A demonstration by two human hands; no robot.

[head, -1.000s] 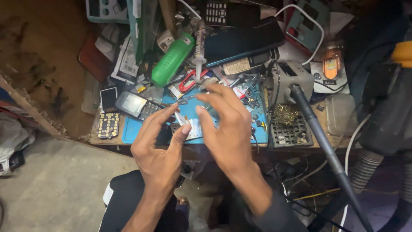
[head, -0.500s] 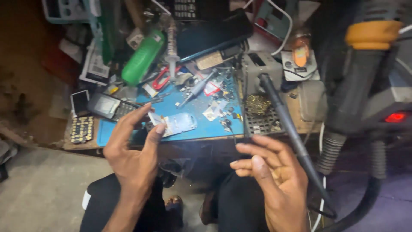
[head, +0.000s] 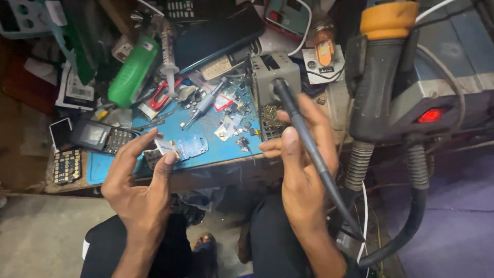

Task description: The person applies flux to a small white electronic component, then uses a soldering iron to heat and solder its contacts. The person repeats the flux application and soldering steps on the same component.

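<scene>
The right hand has lifted the soldering iron from low down — grip wrapped round it. The left hand pinches a small circuit board at the counter edge; soldering prep, probably — next the tip must meet the board steadily.

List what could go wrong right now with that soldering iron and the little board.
1. The right hand holds the soldering iron low on its shaft, fingers near the stand; a slip might burn them.
2. The left hand pinches the small board at the mat's edge; it could drop.
3. Loose parts could scatter.
</scene>
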